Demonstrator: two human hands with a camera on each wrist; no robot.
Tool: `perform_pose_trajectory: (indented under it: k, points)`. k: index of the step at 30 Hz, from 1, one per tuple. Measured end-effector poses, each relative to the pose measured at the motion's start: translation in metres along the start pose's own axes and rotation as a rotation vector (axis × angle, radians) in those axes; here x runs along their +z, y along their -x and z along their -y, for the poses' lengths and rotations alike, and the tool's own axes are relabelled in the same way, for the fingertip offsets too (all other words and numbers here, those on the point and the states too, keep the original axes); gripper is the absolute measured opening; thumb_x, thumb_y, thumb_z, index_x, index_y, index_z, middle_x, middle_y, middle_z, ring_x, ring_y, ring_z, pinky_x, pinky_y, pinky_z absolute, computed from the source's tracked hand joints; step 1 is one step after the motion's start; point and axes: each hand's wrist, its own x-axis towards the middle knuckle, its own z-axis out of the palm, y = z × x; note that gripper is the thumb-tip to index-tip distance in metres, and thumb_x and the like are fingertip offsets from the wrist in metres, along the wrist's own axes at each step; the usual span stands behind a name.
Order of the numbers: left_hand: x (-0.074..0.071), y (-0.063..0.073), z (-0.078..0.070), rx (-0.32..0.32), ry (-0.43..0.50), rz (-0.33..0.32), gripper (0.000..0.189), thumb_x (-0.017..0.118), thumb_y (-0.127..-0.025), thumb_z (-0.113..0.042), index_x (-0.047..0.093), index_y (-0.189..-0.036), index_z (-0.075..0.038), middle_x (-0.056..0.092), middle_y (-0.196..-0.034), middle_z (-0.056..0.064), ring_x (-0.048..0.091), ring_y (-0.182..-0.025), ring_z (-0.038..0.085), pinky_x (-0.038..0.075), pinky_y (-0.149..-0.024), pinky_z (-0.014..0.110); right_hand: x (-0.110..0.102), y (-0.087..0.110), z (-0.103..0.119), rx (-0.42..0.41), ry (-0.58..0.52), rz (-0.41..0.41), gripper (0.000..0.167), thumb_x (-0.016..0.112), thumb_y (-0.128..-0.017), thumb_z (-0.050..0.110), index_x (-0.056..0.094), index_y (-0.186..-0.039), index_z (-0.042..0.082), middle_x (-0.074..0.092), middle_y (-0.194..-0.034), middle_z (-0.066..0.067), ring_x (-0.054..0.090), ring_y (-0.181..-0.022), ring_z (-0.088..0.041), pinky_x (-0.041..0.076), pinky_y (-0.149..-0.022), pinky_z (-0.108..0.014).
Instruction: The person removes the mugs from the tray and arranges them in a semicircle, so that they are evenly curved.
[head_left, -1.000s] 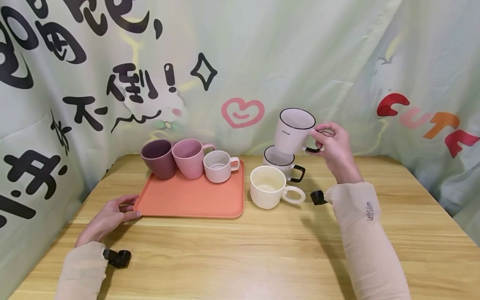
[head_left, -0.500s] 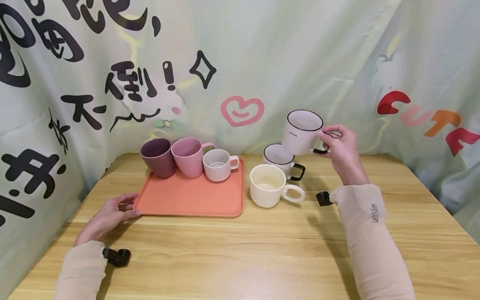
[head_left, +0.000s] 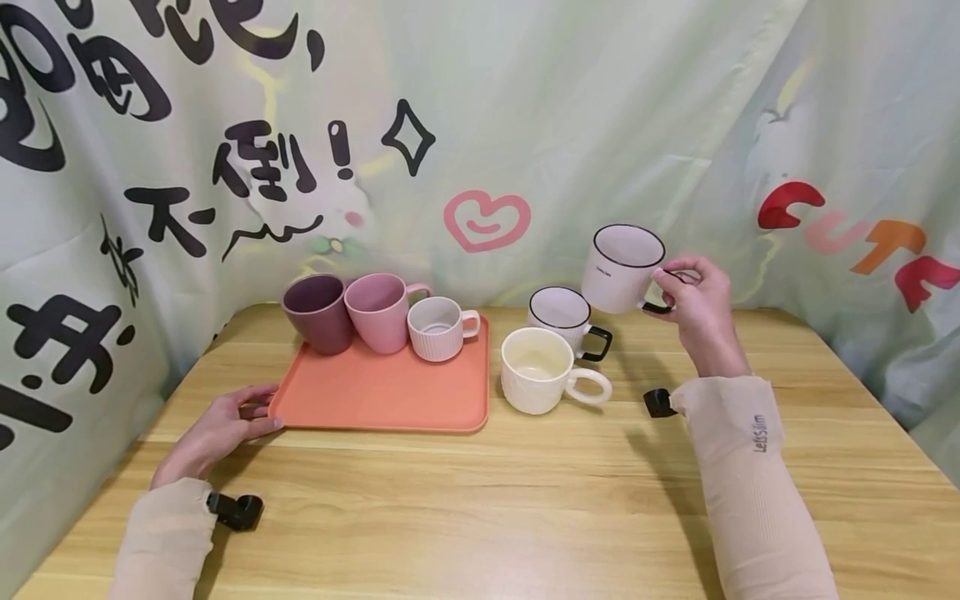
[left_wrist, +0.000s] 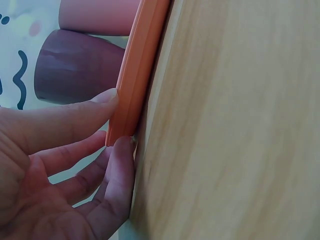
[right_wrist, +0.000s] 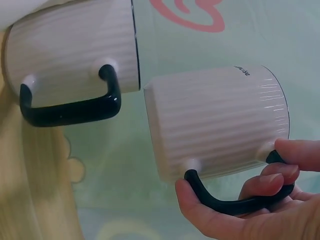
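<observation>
My right hand (head_left: 705, 312) grips the black handle of a white mug (head_left: 622, 265) with a black rim. This mug hangs in the air, slightly tilted, and small dark lettering marks its side (right_wrist: 220, 120). Behind and to its left, a matching white mug (head_left: 558, 312) stands on the table, apart from it in the right wrist view. My left hand (head_left: 225, 429) holds the near left corner of an orange tray (head_left: 375, 400), thumb and fingers (left_wrist: 120, 165) about the rim. On the tray's back stand a plum mug (head_left: 321, 317), a pink mug (head_left: 382, 317) and a small ribbed grey-white cup (head_left: 437, 333).
A cream mug (head_left: 534, 371) with a ring handle stands right of the tray, just in front of the standing white mug. All rest on a wooden table (head_left: 487, 517). A printed curtain (head_left: 600, 100) hangs behind the table and along its sides.
The right hand has carried the held white mug rightward and slightly down, away from the standing white mug. The left hand and the tray stay where they were.
</observation>
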Motion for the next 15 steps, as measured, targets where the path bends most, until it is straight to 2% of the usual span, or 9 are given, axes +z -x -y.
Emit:
perform_pose_trajectory:
  k: [5,15]
  points:
    - [0.001,0.0,-0.001,0.0,0.001,0.004,0.066,0.071,-0.095,-0.006,0.036,-0.145,0.019,0.049,-0.137,0.039,0.059,-0.112,0.035,0.051,-0.076,0.02,-0.004,0.001,-0.004,0.015,0.005,-0.022,0.014,0.061,-0.098,-0.003,0.049,-0.1,0.006,0.046,-0.071,0.002,0.037,-0.063,-0.013,0.057,-0.056,-0.03]
    - [0.0,0.001,-0.003,-0.009,0.001,0.0,0.067,0.07,-0.095,-0.006,0.034,-0.146,0.019,0.046,-0.139,0.039,0.056,-0.115,0.04,0.05,-0.076,0.018,-0.013,0.002,-0.014,0.04,0.016,-0.049,0.014,0.061,-0.098,-0.002,0.049,-0.1,0.006,0.048,-0.074,0.002,0.039,-0.063,-0.013,0.056,-0.056,-0.029]
